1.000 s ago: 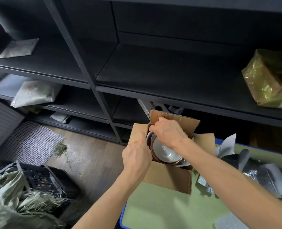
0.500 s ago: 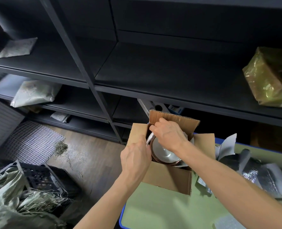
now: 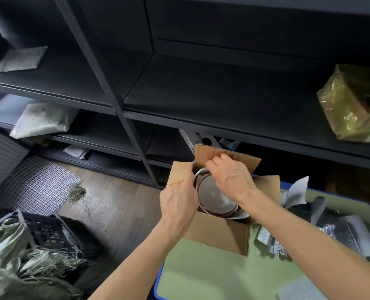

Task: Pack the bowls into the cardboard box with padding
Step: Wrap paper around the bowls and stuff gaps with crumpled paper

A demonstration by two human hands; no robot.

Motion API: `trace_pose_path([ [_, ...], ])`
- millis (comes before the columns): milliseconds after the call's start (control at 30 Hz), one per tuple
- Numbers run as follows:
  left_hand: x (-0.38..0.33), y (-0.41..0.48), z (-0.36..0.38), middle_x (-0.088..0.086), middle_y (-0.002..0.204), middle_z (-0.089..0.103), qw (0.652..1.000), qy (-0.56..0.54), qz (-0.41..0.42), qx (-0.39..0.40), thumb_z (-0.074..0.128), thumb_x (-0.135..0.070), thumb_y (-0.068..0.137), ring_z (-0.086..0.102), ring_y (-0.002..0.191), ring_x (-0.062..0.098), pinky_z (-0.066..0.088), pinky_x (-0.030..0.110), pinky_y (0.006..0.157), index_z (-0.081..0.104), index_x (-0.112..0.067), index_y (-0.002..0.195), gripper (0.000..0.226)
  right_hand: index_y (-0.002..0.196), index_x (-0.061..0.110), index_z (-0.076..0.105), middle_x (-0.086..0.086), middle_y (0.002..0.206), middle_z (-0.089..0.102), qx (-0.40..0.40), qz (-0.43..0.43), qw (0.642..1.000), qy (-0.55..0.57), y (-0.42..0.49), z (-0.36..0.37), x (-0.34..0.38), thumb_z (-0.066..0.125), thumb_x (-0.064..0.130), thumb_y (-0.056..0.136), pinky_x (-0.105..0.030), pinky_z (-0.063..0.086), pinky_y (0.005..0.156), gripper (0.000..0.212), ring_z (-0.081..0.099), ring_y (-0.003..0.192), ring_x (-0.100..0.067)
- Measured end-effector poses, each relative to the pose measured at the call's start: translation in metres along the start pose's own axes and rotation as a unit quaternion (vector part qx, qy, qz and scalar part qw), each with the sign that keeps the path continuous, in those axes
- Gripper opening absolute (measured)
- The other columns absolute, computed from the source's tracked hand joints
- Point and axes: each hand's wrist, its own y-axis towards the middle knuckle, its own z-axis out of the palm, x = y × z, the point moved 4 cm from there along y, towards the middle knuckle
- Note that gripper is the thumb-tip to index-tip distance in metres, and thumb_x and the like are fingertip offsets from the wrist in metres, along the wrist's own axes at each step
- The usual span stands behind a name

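Nearest, the pale green table top with a blue rim (image 3: 201, 278) carries the open brown cardboard box (image 3: 218, 234) at its far left corner, close to the edge. The left hand (image 3: 178, 202) curls over the box's left wall and the right hand (image 3: 231, 178) arches over its far side. Both have bent fingers with hidden tips, so I cannot tell what either clamps. Inside sits the stack of brown-rimmed, pale-centred bowls (image 3: 212, 195), nearly filling the box, with a grey padding sheet (image 3: 238, 216) showing only at its near right. More crumpled silver foil padding (image 3: 331, 226) lies on the table beside the box. Likely risks are bare rims knocking together or against cardboard where no padding reaches, and a push sliding the box off the corner. Beyond, dark metal shelves (image 3: 201, 94) hold a yellowish plastic-wrapped parcel (image 3: 353, 105). No writing is legible anywhere.
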Motion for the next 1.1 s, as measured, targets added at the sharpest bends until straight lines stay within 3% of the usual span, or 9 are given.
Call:
trace_pose_path([
  [100,-0.003,-0.003,-0.003,-0.006,0.080,0.061,0.999,0.029,0.011,-0.009,0.038,-0.042,0.103,0.052,0.064,0.018,0.037,0.031,0.056,0.049,-0.026,0.097,0.021,0.080,0.017,0.061,-0.001,0.079,0.056,0.000,0.013,1.000,0.002,-0.003,0.000,-0.001,0.074,0.000,0.070,-0.026,0.037,0.047,0.024,0.054,0.072,-0.019],
  [200,-0.007,0.003,-0.005,-0.008,0.080,0.061,0.999,0.019,0.029,-0.031,0.041,-0.044,0.102,0.059,0.067,0.017,0.050,0.033,0.057,0.055,-0.027,0.097,0.023,0.072,0.016,0.061,-0.003,0.073,0.056,0.025,0.021,0.999,-0.010,0.003,-0.001,0.004,0.084,-0.001,0.061,-0.026,0.028,0.043,0.031,0.056,0.063,-0.020],
  [300,-0.006,0.013,0.000,-0.004,0.076,0.059,0.998,0.041,0.038,-0.017,0.050,-0.030,0.099,0.058,0.065,0.020,0.054,0.035,0.056,0.060,-0.021,0.085,0.018,0.071,0.015,0.064,-0.004,0.068,0.060,0.037,0.019,0.999,-0.004,0.010,0.000,0.011,0.089,-0.002,0.054,-0.024,0.026,0.045,0.034,0.060,0.057,-0.022],
  [400,-0.009,0.014,0.003,-0.001,0.073,0.060,0.997,0.061,0.052,-0.013,0.051,-0.028,0.099,0.059,0.062,0.021,0.045,0.030,0.050,0.062,-0.019,0.078,0.025,0.081,0.017,0.063,-0.001,0.073,0.063,0.062,0.017,0.998,-0.001,0.010,0.007,0.016,0.083,0.001,0.067,-0.027,0.035,0.046,0.030,0.062,0.063,-0.020],
  [500,-0.008,0.013,0.000,-0.004,0.070,0.058,0.996,0.055,0.057,-0.025,0.052,-0.036,0.100,0.056,0.059,0.018,0.042,0.029,0.048,0.060,-0.022,0.078,0.027,0.079,0.017,0.062,-0.002,0.071,0.063,0.043,0.027,0.999,-0.001,0.007,0.003,0.015,0.084,0.002,0.063,-0.027,0.038,0.044,0.032,0.061,0.063,-0.020],
  [667,-0.007,0.020,0.005,-0.001,0.079,0.063,0.996,0.061,0.059,0.010,0.059,-0.026,0.099,0.061,0.068,0.019,0.054,0.033,0.058,0.065,-0.019,0.087,0.015,0.076,0.014,0.061,-0.005,0.074,0.059,0.031,0.017,0.999,-0.029,0.004,0.000,0.013,0.083,-0.003,0.058,-0.027,0.034,0.042,0.033,0.057,0.066,-0.023],
  [900,-0.012,0.026,0.004,-0.001,0.087,0.066,0.995,0.056,0.081,0.012,0.052,-0.021,0.099,0.061,0.073,0.020,0.041,0.031,0.056,0.066,-0.019,0.088,0.017,0.077,0.012,0.063,-0.008,0.077,0.061,0.047,0.075,0.995,-0.035,0.002,0.005,0.013,0.082,-0.001,0.060,-0.028,0.028,0.044,0.028,0.059,0.064,-0.024],
  [967,-0.010,0.024,0.004,-0.001,0.085,0.065,0.996,0.046,0.073,0.018,0.053,-0.022,0.099,0.061,0.072,0.020,0.050,0.033,0.058,0.066,-0.020,0.088,0.017,0.076,0.012,0.063,-0.007,0.076,0.061,0.046,0.086,0.995,-0.034,0.002,0.004,0.012,0.084,0.000,0.057,-0.028,0.028,0.044,0.031,0.059,0.063,-0.024],
  [1100,-0.003,0.024,0.004,-0.004,0.079,0.063,0.997,0.027,0.063,0.019,0.051,-0.024,0.099,0.059,0.069,0.018,0.051,0.033,0.058,0.065,-0.023,0.085,0.019,0.082,0.018,0.061,0.000,0.079,0.061,0.025,0.112,0.993,-0.025,-0.004,0.001,0.004,0.081,0.011,0.074,-0.027,0.034,0.045,0.023,0.060,0.069,-0.020],
])
